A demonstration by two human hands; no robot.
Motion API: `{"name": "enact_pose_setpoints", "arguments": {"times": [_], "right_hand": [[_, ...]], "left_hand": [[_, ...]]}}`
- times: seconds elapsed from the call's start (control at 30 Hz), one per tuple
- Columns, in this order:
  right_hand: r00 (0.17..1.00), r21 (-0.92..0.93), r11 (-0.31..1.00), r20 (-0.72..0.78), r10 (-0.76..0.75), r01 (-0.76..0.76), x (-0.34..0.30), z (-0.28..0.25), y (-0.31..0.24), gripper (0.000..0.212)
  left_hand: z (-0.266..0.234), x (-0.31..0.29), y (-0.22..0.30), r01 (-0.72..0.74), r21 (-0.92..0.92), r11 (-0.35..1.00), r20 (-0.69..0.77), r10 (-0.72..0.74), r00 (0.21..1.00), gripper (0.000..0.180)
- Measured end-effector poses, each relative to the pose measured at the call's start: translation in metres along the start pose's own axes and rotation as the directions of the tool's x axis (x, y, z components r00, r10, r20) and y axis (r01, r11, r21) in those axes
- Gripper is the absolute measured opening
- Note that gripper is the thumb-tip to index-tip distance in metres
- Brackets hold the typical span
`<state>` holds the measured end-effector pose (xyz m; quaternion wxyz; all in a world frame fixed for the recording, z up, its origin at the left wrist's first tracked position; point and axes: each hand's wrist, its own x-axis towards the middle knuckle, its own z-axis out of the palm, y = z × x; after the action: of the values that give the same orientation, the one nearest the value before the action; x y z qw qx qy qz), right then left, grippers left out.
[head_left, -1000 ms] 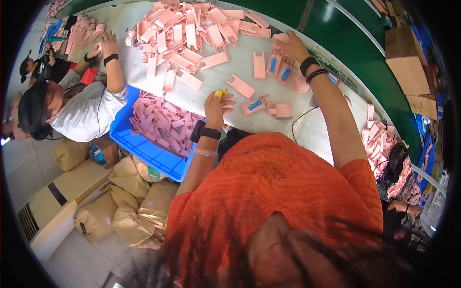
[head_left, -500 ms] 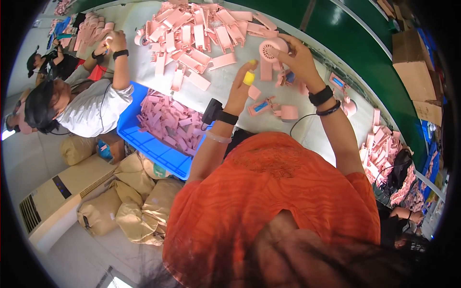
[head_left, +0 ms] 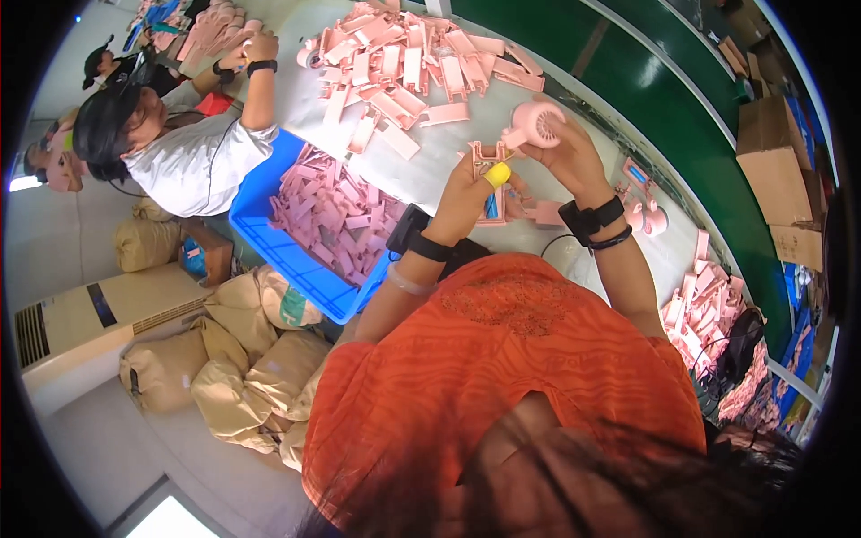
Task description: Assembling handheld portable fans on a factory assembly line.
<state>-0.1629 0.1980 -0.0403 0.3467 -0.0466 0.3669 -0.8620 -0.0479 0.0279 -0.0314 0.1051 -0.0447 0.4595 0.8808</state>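
My left hand [head_left: 466, 199], with a yellow finger cover [head_left: 497, 174] on one finger, is closed on an open pink handle shell [head_left: 489, 151]. A blue part sits inside that shell, below the finger. My right hand [head_left: 576, 160] grips a round pink fan head [head_left: 536, 125] with a slotted face, slightly blurred, close above the shell's far end. Thin wires seem to run between the two, but the join is too small to make out. Just right of the shell, another pink cylindrical piece [head_left: 545, 213] lies on the white table.
A large heap of pink shells [head_left: 408, 63] covers the far table. At left stands a blue crate [head_left: 309, 269] of pink pieces, beside a co-worker in a white shirt [head_left: 193, 170]. More pink parts [head_left: 704, 309] are piled at right, near a fan unit [head_left: 647, 218].
My left hand, empty before, has taken hold of a pink handle shell with the blue part. My right hand has tilted the fan head and brought it over the shell. The view has shifted slightly.
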Motion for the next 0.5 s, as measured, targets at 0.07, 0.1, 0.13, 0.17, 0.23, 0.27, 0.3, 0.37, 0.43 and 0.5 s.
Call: {"name": "enact_pose_setpoints", "arguments": {"times": [0.07,0.1,0.13,0.17,0.23,0.27,0.3,0.37,0.43,0.5], "right_hand": [[0.989,-0.075,0.989,0.094,-0.119,0.126,-0.005,0.009,-0.005,0.046],[0.988,-0.074,0.990,0.097,-0.117,0.124,-0.006,0.014,-0.008,0.046],[0.978,-0.157,0.976,0.165,-0.125,0.151,-0.006,0.019,-0.013,0.048],[0.964,-0.237,0.954,0.232,-0.128,0.183,-0.005,0.024,-0.017,0.049],[0.955,-0.327,0.925,0.279,-0.099,0.192,-0.002,0.036,-0.023,0.049],[0.944,-0.415,0.886,0.323,-0.068,0.206,-0.002,0.041,-0.025,0.049],[0.943,-0.415,0.886,0.326,-0.067,0.206,0.000,0.046,-0.028,0.049],[0.937,-0.506,0.856,0.339,0.083,0.107,0.002,0.053,-0.032,0.046],[0.933,-0.564,0.821,0.335,0.131,0.087,0.006,0.051,-0.032,0.046],[0.929,-0.619,0.783,0.325,0.177,0.067,0.010,0.049,-0.032,0.046]], "left_hand": [[0.001,-0.007,0.003,0.001,0.030,1.000,-0.060,0.000,0.998,0.036],[0.003,-0.011,0.003,0.039,0.006,0.999,-0.069,-0.038,0.997,0.036],[0.004,-0.015,0.004,0.076,-0.018,0.997,-0.076,-0.077,0.994,0.037],[0.003,-0.017,0.006,0.075,-0.017,0.997,-0.079,-0.076,0.994,0.037],[0.000,-0.021,0.010,0.164,0.125,0.978,0.093,-0.177,0.980,0.038],[0.004,-0.025,0.011,0.166,0.125,0.978,0.090,-0.178,0.980,0.038],[0.008,-0.027,0.011,0.145,0.126,0.981,0.104,-0.158,0.982,0.039],[0.009,-0.029,0.010,0.121,0.127,0.984,0.114,-0.136,0.984,0.040],[0.006,-0.031,0.005,0.090,0.119,0.989,0.099,-0.102,0.990,0.039],[0.006,-0.033,0.005,0.080,0.120,0.989,0.087,-0.091,0.992,0.038]]}}
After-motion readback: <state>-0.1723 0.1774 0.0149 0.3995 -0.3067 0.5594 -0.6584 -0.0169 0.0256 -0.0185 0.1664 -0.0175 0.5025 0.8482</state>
